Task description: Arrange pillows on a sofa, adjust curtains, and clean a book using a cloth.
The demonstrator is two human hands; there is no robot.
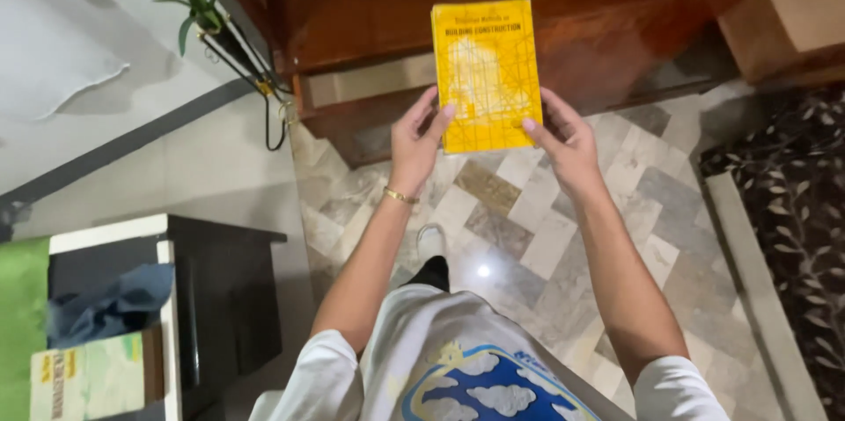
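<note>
Above my white shirt (458, 359), my left hand (414, 144) and right hand (563, 139) grasp a closed yellow book (486, 73), apparently unopened, over the tiled floor (528, 227).

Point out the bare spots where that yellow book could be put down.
Both hands, left and right, hold the yellow book. Bare patches: the tiled floor between wooden furniture and patterned rug. Crowded: the dark cabinet, with blue cloth and box.
</note>
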